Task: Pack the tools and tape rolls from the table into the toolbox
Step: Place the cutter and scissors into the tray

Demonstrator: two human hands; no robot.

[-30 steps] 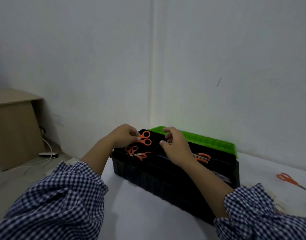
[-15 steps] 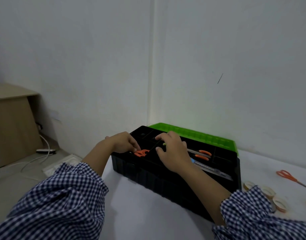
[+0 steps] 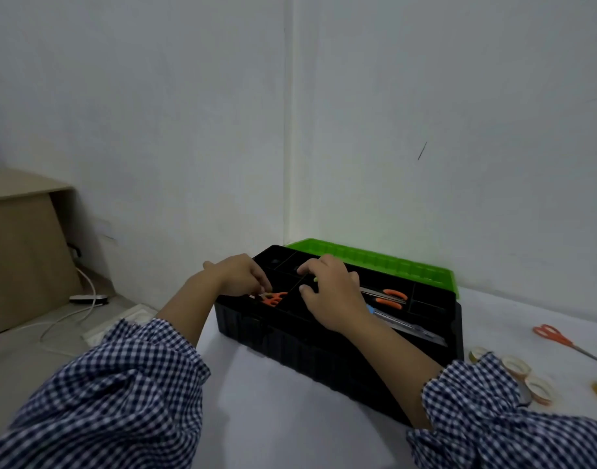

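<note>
Both forearms extend forward, side by side. Left hand (image 3: 238, 275) is palm-down, fingers curled downward. Right hand (image 3: 331, 292) is palm-down, fingers bent, thumb spread.

The person wears a shirt (image 3: 70, 434) in a small navy-and-white gingham check. The left sleeve (image 3: 121, 394) is loose and full, its cloth bunched in soft folds and drawn in at a cuff (image 3: 168, 336) partway along the forearm. The right sleeve (image 3: 493, 421) has the same check and the same puffed cut, with its cuff likewise gathered. Beyond the cuffs the forearms (image 3: 185, 313), the left hand (image 3: 238, 275) and the right hand (image 3: 331, 292) are bare.
</note>
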